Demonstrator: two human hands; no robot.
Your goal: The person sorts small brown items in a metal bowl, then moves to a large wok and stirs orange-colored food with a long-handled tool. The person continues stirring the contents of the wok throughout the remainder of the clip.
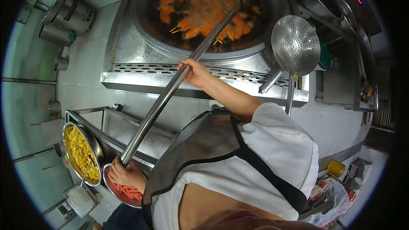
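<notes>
Both my hands grip one long steel handle, which runs diagonally from my left side up into a large wok [140, 22]. My right hand [196, 73] wraps the handle [159, 102] at its middle, above the slotted front strip of the stove. At the lower end, my left hand [126, 174] closes around it, over a metal bowl of red-pink strips [127, 191]. The handle's far end narrows to a dark bent part above the food; its working end is hidden. Orange-coated food on sticks [204, 9] floats crowded in dark liquid, with slight haze above it.
A perforated steel strainer [295, 44] stands right of the wok, beside another metal handle [271, 81]. To my left, a steel bowl of yellow chunks [80, 153] holds a spoon. Steel pots [68, 19] stand far left. Dark clothing [124, 218] shows at the bottom left.
</notes>
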